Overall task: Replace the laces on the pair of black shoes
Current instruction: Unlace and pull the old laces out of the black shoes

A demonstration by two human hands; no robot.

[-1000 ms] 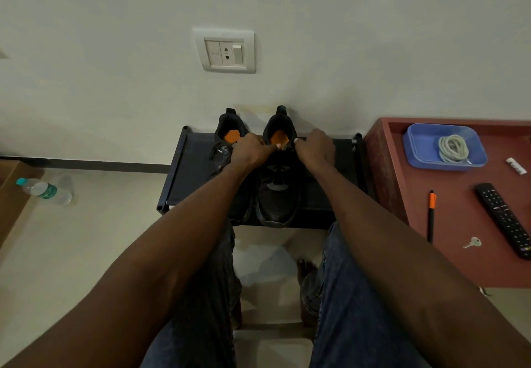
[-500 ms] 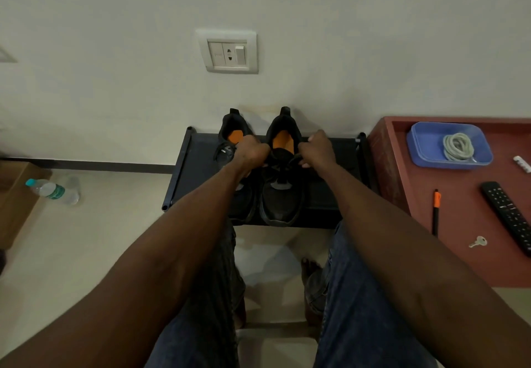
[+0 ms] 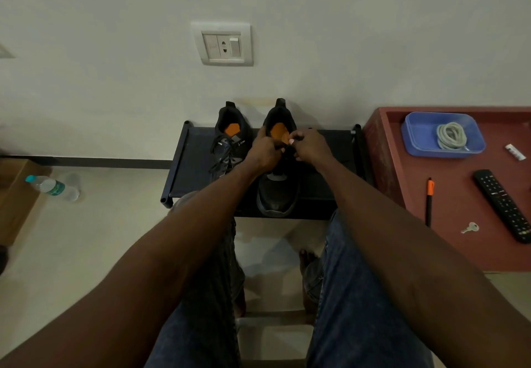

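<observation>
Two black shoes with orange insoles stand side by side on a low black rack (image 3: 192, 166) against the wall. The left shoe (image 3: 230, 140) still carries its black lace, hanging loose. Both my hands work at the top of the right shoe (image 3: 277, 192), just below its opening. My left hand (image 3: 265, 150) and my right hand (image 3: 311, 146) have their fingers curled together over the lace area, pinching the black lace; the lace itself is mostly hidden under them. A coil of pale new laces (image 3: 451, 134) lies in a blue tray (image 3: 416, 140) on the red table.
On the red table (image 3: 459, 247) at the right lie a pen (image 3: 429, 195), a remote (image 3: 504, 203), a key (image 3: 471, 227) and a small white tube (image 3: 515, 152). A water bottle (image 3: 53, 186) lies on the floor at left beside a wooden box. My knees sit below the rack.
My hands, which were spread apart at the shoe's sides, have come together over the top of the right shoe. The left shoe's lace is now uncovered.
</observation>
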